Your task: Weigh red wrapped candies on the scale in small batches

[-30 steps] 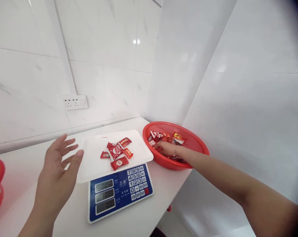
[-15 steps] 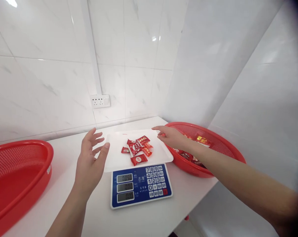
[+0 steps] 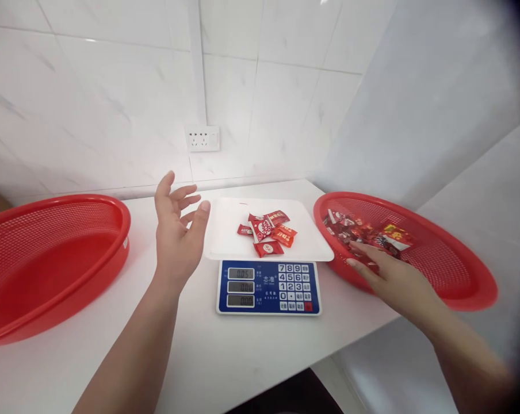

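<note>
Several red wrapped candies (image 3: 267,231) lie in a loose group on the white pan (image 3: 228,244) of a digital scale (image 3: 268,287) with a blue keypad face. My left hand (image 3: 180,230) hovers just left of the pan, fingers spread and nothing in them. At the right, my right hand (image 3: 389,276) reaches over the near rim of a red basket (image 3: 454,270). Its fingers are extended above a pile of wrapped candies (image 3: 359,227) inside; whether the fingertips touch them I cannot tell.
Another red mesh basket (image 3: 65,267) stands at the left on the white table (image 3: 191,356). Behind the table is a tiled wall with a power socket (image 3: 203,138). A side wall rises beyond the right basket, and a dark shape (image 3: 290,397) shows below the table's front edge.
My right hand has moved from above the scale pan to the right, over the candy basket. My left hand stays open beside the pan. The view has shifted left and down.
</note>
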Available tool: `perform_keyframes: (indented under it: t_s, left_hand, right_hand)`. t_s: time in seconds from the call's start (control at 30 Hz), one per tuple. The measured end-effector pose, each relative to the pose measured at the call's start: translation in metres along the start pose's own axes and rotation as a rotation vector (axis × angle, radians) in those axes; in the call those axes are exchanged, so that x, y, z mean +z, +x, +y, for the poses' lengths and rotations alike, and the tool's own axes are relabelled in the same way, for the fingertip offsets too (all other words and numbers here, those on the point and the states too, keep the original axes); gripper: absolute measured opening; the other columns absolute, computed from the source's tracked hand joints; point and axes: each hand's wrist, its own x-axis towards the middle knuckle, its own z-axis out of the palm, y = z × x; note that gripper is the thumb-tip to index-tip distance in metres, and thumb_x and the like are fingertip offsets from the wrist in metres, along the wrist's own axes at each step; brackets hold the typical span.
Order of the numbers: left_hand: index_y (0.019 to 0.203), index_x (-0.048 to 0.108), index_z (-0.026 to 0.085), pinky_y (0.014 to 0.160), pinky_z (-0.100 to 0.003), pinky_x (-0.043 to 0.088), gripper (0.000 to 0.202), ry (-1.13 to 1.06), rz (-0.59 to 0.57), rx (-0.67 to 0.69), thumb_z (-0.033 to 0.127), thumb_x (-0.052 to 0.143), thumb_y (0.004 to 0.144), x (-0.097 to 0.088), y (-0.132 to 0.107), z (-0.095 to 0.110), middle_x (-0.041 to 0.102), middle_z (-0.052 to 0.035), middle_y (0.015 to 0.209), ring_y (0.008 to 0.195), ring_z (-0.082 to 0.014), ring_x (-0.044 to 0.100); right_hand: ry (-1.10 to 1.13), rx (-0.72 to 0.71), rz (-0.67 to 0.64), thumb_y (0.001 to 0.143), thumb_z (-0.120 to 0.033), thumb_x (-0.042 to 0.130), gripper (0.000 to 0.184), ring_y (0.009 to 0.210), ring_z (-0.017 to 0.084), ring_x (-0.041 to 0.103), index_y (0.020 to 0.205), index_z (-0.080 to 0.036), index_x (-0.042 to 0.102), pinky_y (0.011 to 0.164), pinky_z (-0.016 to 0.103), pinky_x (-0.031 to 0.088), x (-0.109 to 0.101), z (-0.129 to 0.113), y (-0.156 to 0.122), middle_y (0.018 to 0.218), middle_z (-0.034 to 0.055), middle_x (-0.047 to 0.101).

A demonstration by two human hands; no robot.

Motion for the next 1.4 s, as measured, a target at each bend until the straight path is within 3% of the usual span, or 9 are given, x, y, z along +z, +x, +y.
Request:
perform_keyframes:
  t_s: [0.1, 0.7, 0.77, 0.87, 0.97, 1.1, 1.23, 1.33, 1.4]
  left_hand:
    - [0.133, 0.027, 0.032, 0.087, -0.036, 0.049, 0.062, 0.009, -0.013, -0.001, 0.034, 0.057, 0.080, 0.001, 0.000, -0.002, 0.053, -0.0068, 0.122, 0.110, -0.0187, 0.053]
    - [0.134, 0.026, 0.032, 0.086, -0.036, 0.049, 0.063, 0.028, -0.042, -0.030, 0.034, 0.058, 0.080, 0.000, 0.001, -0.001, 0.052, -0.0072, 0.123, 0.111, -0.0191, 0.053]
    - [0.134, 0.026, 0.033, 0.086, -0.036, 0.049, 0.063, 0.033, -0.042, -0.031, 0.034, 0.058, 0.080, -0.001, 0.000, -0.001, 0.052, -0.0074, 0.124, 0.111, -0.0197, 0.053]
    - [0.134, 0.028, 0.032, 0.085, -0.037, 0.050, 0.061, 0.068, -0.040, -0.030, 0.036, 0.057, 0.080, 0.001, -0.001, -0.002, 0.051, -0.0076, 0.125, 0.111, -0.0206, 0.053]
    - [0.131, 0.034, 0.031, 0.084, -0.038, 0.051, 0.053, 0.158, -0.086, 0.009, 0.039, 0.052, 0.082, 0.006, -0.002, -0.004, 0.050, -0.0074, 0.127, 0.111, -0.0215, 0.054]
    - [0.126, 0.042, 0.025, 0.088, -0.042, 0.048, 0.045, 0.502, -0.216, 0.071, 0.042, 0.045, 0.085, -0.001, 0.003, -0.012, 0.046, -0.0099, 0.133, 0.118, -0.0253, 0.048]
    - [0.129, 0.041, 0.018, 0.101, -0.053, 0.031, 0.052, 1.070, -0.214, 0.082, 0.046, 0.038, 0.085, -0.049, 0.009, -0.024, 0.039, -0.0176, 0.139, 0.130, -0.0343, 0.033]
    - [0.129, 0.039, 0.017, 0.097, -0.059, 0.028, 0.055, 1.401, -0.234, -0.144, 0.050, 0.029, 0.086, -0.094, 0.007, -0.036, 0.053, -0.0183, 0.125, 0.120, -0.0378, 0.043]
    - [0.126, 0.041, 0.017, 0.087, -0.055, 0.038, 0.054, 1.438, -0.308, -0.371, 0.050, 0.027, 0.086, -0.113, 0.001, -0.041, 0.065, -0.0134, 0.101, 0.098, -0.0343, 0.058]
  right_hand:
    - [-0.057, 0.065, 0.056, 0.085, -0.056, 0.035, 0.049, 0.075, 0.036, 0.067, 0.119, -0.029, 0.059, 0.052, 0.048, 0.052, 0.012, 0.001, -0.006, 0.105, 0.0114, 0.069]
    - [-0.050, 0.091, 0.043, 0.088, -0.051, 0.034, 0.043, 0.089, 0.033, 0.065, 0.115, -0.030, 0.060, 0.059, 0.044, 0.053, 0.010, -0.006, -0.009, 0.113, 0.0081, 0.066]
    - [-0.006, 0.022, 0.167, 0.089, -0.046, 0.036, 0.038, 0.096, 0.032, 0.062, 0.114, -0.029, 0.060, 0.066, 0.044, 0.052, 0.010, -0.011, -0.013, 0.113, 0.0088, 0.065]
    - [0.179, -0.222, 0.540, 0.089, -0.033, 0.042, 0.026, 0.095, 0.025, 0.062, 0.105, -0.024, 0.061, 0.079, 0.040, 0.050, 0.022, -0.017, -0.025, 0.101, 0.0094, 0.067]
    - [0.413, -0.440, 0.693, 0.086, -0.025, 0.049, 0.014, 0.071, 0.019, 0.064, 0.092, -0.021, 0.061, 0.066, 0.032, 0.051, 0.051, -0.019, -0.042, 0.077, 0.0058, 0.067]
    - [0.628, -0.266, 0.472, 0.087, -0.035, 0.047, 0.019, 0.058, 0.016, 0.061, 0.086, -0.021, 0.060, 0.052, 0.027, 0.048, 0.094, -0.013, -0.054, 0.071, 0.0043, 0.066]
    - [0.886, 0.103, 0.146, 0.083, -0.054, 0.045, 0.039, 0.052, 0.016, 0.054, 0.095, -0.019, 0.058, 0.049, 0.027, 0.044, 0.107, -0.006, -0.047, 0.060, 0.0005, 0.057]
    - [1.073, 0.190, -0.008, 0.079, -0.061, 0.044, 0.049, 0.050, 0.016, 0.050, 0.099, -0.018, 0.056, 0.047, 0.027, 0.042, 0.104, -0.005, -0.037, 0.055, -0.0030, 0.049]
    - [1.130, 0.198, -0.048, 0.076, -0.063, 0.046, 0.052, 0.052, 0.016, 0.050, 0.100, -0.018, 0.055, 0.049, 0.028, 0.041, 0.103, -0.005, -0.034, 0.055, -0.0031, 0.049]
